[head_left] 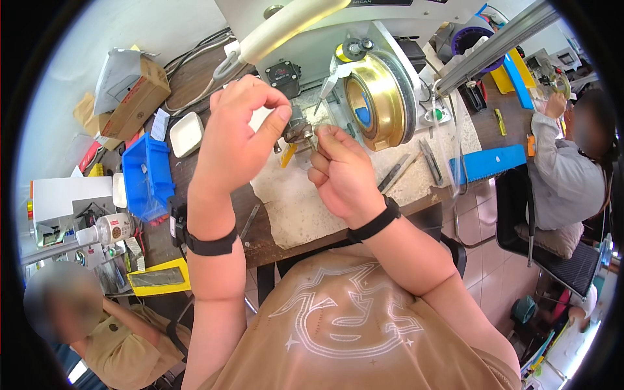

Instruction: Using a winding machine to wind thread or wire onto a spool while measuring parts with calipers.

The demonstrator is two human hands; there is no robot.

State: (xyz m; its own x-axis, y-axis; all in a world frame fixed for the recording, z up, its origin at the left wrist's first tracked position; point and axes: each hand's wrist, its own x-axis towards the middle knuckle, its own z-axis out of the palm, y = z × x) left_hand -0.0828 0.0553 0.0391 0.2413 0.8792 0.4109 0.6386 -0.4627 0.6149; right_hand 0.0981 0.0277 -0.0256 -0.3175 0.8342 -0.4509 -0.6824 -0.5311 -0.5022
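Note:
At the small metal fixture of a bench machine, both my hands work close together. My left hand is raised on its left side, fingers curled and thumb tip close to the index finger; what they hold, if anything, is too small to make out. On the right side, my right hand has thumb and index finger pinched against the fixture's edge, its other fingers folded in. Something thin seems to lie in that pinch, but its kind does not show. Just right of the fixture stands a large gold-coloured wheel. A small yellow piece lies below it.
A lamp arm hangs above. Left are a white dish, a blue bin and a cardboard box. Calipers and a knife-like tool lie right. Co-workers sit at lower left and far right.

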